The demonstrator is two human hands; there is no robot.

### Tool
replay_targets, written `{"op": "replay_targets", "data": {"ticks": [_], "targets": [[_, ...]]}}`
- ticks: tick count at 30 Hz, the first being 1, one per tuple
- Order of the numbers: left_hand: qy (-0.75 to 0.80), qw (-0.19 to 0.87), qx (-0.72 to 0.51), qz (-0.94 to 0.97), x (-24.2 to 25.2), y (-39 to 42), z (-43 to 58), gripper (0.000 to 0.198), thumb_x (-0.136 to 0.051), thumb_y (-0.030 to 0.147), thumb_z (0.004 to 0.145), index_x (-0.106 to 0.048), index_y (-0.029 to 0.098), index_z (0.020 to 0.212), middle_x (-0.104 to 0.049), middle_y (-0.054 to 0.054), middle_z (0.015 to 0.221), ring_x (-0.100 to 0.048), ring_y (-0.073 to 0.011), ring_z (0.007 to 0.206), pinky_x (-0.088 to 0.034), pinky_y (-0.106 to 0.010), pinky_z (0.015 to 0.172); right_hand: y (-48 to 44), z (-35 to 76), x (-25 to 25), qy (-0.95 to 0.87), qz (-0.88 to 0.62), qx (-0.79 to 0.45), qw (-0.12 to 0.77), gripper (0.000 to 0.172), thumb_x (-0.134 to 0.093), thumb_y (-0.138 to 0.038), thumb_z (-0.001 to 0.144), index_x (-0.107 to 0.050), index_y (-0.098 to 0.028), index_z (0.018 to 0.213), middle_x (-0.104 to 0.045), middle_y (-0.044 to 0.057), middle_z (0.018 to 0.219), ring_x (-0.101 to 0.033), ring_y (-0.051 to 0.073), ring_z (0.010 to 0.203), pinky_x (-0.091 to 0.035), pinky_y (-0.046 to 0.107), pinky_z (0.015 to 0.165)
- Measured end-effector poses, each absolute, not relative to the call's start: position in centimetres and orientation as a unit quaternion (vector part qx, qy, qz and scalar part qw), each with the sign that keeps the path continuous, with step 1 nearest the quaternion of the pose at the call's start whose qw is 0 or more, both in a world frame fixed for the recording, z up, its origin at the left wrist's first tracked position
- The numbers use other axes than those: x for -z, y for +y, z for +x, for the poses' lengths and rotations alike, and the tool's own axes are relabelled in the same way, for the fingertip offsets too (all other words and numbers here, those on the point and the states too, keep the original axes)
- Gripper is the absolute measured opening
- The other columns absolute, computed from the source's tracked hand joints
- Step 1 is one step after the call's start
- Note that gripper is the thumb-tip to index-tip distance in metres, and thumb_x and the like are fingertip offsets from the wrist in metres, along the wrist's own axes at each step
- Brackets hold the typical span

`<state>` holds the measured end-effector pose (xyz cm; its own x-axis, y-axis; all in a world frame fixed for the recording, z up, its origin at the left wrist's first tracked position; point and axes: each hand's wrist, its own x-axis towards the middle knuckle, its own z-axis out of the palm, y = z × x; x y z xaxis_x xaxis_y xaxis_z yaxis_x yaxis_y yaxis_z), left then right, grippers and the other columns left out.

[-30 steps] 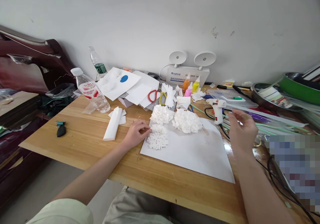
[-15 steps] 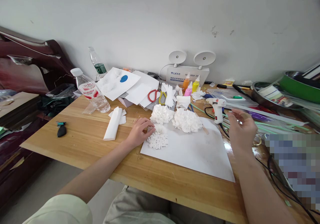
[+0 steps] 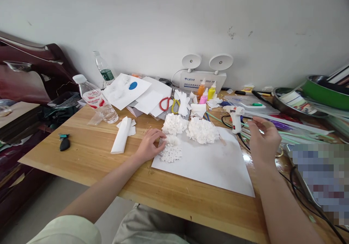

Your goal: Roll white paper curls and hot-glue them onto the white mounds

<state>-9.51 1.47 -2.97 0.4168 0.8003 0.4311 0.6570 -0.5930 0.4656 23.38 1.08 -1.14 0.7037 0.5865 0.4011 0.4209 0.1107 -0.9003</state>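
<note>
Three paper bunches [image 3: 171, 150] sit near the sheet's [image 3: 212, 169] far and left edges; left hand [image 3: 151, 144] curled at the nearest, right hand [image 3: 264, 136] narrowed, grips unclear.

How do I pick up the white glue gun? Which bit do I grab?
Probably best by the handle of the white glue gun, coming from the near right side, where the right hand is. The handle juts toward you from the body and looks slim enough to wrap around. Mind the black cord at its lower end.
</note>
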Motion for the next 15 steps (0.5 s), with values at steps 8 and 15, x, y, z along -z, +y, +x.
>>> {"op": "replay_targets", "data": {"ticks": [8, 15], "targets": [[0.441, 0.126, -0.319, 0.829, 2.89, 1.48, -9.48, 0.011, -0.051, 0.017, 0.075, -0.054, 0.019, 0.085, -0.059, -0.004, 0.086, -0.054, -0.0184, 0.085, -0.04, -0.035, 0.081, 1.07, 23.29, 1.07, -0.383, -0.668, -0.059, 0.635, 0.027, -0.058, -0.028, 0.069, -0.064, -0.014, 0.091, -0.06, 0.005, 0.081, -0.055, 0.015, 0.074, -0.044, 0.029, 0.068], [0.451, 0.145, -0.32, 0.821, 2.93, 1.59, -9.48, 0.008, -0.052, 0.021, 0.078, -0.054, 0.019, 0.086, -0.059, -0.004, 0.085, -0.053, -0.0181, 0.083, -0.041, -0.034, 0.078, 1.12, 23.25, 1.2, -0.379, -0.669, -0.064, 0.636, 0.027, -0.057, -0.029, 0.07, -0.063, -0.014, 0.091, -0.06, 0.006, 0.082, -0.055, 0.015, 0.075, -0.045, 0.029, 0.069]]}}
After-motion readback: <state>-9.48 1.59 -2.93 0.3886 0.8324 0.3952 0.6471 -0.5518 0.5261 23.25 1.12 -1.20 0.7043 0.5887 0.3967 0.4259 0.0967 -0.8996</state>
